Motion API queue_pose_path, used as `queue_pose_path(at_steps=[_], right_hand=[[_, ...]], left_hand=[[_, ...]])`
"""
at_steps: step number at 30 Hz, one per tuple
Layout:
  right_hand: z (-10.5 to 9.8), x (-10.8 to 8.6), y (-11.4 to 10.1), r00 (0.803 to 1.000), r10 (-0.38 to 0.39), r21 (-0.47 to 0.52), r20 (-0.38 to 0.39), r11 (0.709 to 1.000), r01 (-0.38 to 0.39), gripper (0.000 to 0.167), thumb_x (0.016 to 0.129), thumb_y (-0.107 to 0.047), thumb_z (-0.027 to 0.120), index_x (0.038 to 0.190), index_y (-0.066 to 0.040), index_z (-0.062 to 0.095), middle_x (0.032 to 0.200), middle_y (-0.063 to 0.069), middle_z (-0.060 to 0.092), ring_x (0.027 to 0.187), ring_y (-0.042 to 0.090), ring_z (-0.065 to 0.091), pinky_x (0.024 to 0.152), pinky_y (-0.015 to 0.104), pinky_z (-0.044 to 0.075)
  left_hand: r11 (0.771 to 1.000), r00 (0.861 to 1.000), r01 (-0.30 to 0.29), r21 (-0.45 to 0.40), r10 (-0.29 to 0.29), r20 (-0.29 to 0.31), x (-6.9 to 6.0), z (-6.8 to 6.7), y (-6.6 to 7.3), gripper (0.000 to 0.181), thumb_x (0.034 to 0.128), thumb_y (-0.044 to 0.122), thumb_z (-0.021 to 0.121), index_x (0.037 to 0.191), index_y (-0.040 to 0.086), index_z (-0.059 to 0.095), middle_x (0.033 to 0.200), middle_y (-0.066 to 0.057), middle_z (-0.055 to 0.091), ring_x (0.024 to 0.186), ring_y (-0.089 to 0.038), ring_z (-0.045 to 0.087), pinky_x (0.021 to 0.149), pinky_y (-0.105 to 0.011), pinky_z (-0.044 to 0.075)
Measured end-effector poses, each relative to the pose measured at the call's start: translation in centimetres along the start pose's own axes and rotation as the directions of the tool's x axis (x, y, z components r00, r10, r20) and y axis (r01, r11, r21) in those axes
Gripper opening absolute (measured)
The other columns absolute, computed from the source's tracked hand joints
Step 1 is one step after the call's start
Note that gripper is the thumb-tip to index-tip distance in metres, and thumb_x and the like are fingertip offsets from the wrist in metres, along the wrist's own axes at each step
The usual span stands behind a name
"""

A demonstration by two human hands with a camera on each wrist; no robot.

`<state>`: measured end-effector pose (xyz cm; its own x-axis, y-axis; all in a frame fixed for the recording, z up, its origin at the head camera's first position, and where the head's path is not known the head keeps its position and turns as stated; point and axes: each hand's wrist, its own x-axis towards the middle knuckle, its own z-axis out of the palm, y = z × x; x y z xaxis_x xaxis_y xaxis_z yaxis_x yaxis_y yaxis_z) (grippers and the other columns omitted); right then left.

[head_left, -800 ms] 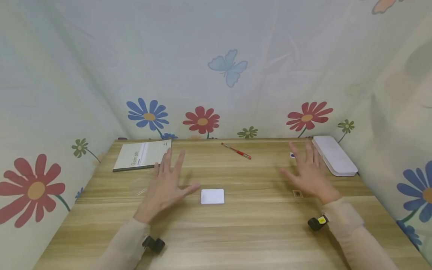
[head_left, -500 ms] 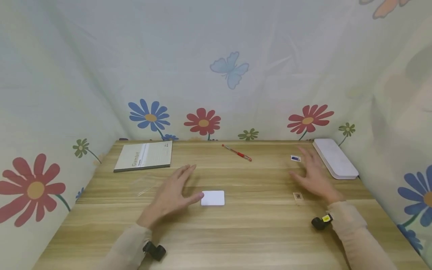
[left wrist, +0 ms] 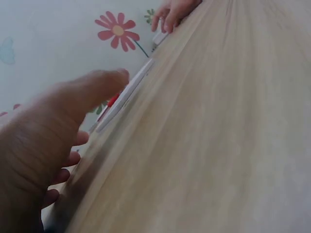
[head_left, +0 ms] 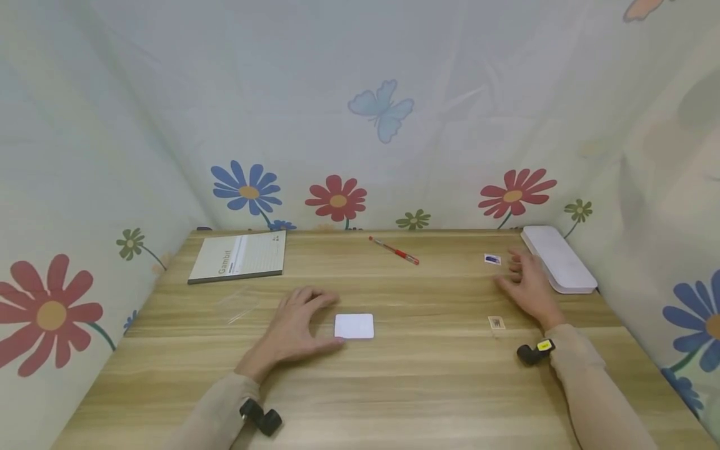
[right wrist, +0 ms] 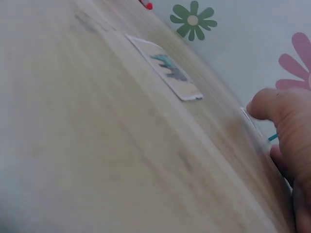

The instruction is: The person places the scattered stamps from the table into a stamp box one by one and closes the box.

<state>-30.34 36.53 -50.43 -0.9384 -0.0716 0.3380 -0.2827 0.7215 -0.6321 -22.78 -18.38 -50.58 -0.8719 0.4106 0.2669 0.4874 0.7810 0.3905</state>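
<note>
A small white card-shaped item (head_left: 354,326) lies on the wooden table (head_left: 394,387). Around its left side my left hand (head_left: 292,328) is spread, the thumb near its lower left corner; in the left wrist view the hand (left wrist: 48,131) stands beside the white item (left wrist: 127,94), and contact cannot be told. My right hand (head_left: 530,289) is at the right, fingers loosely bent, holding nothing visible. Left of its fingertips lies a blue-printed stamp (head_left: 492,259); below is a brown stamp (head_left: 497,323), seen close in the right wrist view as a stamp (right wrist: 167,68).
A notebook (head_left: 239,257) lies at the back left, with a clear thin sheet (head_left: 239,306) in front of it. A red pen (head_left: 394,250) lies at the back middle. Beside my right hand is a white case (head_left: 559,259). Patterned cloth (head_left: 439,144) hangs behind.
My left hand has moved right and lower, to the white item's left side. My right hand has shifted slightly right, its fingers more bent, uncovering the blue-printed stamp.
</note>
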Motion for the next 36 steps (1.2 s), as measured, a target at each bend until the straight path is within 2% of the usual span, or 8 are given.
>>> queue_pose_path(at_steps=[4, 12, 23, 31, 36], right_hand=[[-0.1, 0.6, 0.5, 1.0, -0.011, -0.05, 0.001, 0.999, 0.011, 0.069, 0.102, -0.015, 0.082, 0.156, 0.01, 0.047, 0.131, 0.034, 0.053, 0.116, 0.05, 0.064, 0.099, 0.062, 0.057], [-0.4, 1.5, 1.3, 1.0, -0.015, -0.131, 0.017, 0.991, 0.017, 0.063, 0.103, -0.02, 0.082, 0.152, 0.009, 0.054, 0.124, 0.03, 0.061, 0.113, 0.046, 0.065, 0.099, 0.059, 0.051], [-0.5, 1.9, 1.1, 0.999, -0.027, -0.165, 0.032, 0.986, 0.032, 0.057, 0.107, -0.025, 0.077, 0.151, 0.006, 0.06, 0.122, 0.029, 0.061, 0.111, 0.044, 0.065, 0.098, 0.059, 0.052], [-0.5, 2.2, 1.1, 0.998, -0.051, -0.186, 0.045, 0.981, 0.059, 0.054, 0.109, -0.024, 0.074, 0.152, 0.005, 0.061, 0.125, 0.029, 0.056, 0.111, 0.043, 0.06, 0.096, 0.059, 0.049], [-0.5, 2.1, 1.2, 0.996, -0.078, -0.187, 0.042, 0.979, 0.084, 0.047, 0.109, -0.021, 0.074, 0.147, 0.005, 0.067, 0.124, 0.029, 0.056, 0.112, 0.041, 0.054, 0.093, 0.055, 0.043]], left_hand=[[1.0, 1.0, -0.014, 0.007, 0.014, 0.001, 0.0, 0.2, 0.1, 0.088, 0.0786, 0.079, 0.086, 0.149, 0.028, 0.071, 0.149, -0.001, 0.06, 0.143, -0.028, 0.049, 0.122, -0.063, 0.035], [1.0, 1.0, -0.022, -0.013, 0.022, 0.016, -0.1, 0.2, 0.1, 0.079, 0.0802, 0.074, 0.088, 0.146, 0.032, 0.073, 0.148, -0.002, 0.059, 0.142, -0.029, 0.049, 0.122, -0.064, 0.034], [0.998, 1.0, -0.009, -0.063, 0.009, 0.005, -0.1, 0.0, 0.2, 0.067, 0.0789, 0.071, 0.091, 0.134, 0.037, 0.077, 0.146, -0.001, 0.06, 0.143, -0.03, 0.047, 0.123, -0.066, 0.031], [0.998, 1.0, 0.005, -0.059, -0.005, 0.003, -0.1, 0.1, 0.1, 0.064, 0.0795, 0.073, 0.09, 0.133, 0.039, 0.077, 0.147, 0.0, 0.06, 0.144, -0.03, 0.047, 0.123, -0.066, 0.031], [0.998, 1.0, 0.009, -0.06, -0.008, 0.005, -0.1, 0.2, -0.1, 0.065, 0.0785, 0.075, 0.09, 0.132, 0.041, 0.077, 0.147, 0.001, 0.06, 0.144, -0.029, 0.047, 0.123, -0.065, 0.031]])
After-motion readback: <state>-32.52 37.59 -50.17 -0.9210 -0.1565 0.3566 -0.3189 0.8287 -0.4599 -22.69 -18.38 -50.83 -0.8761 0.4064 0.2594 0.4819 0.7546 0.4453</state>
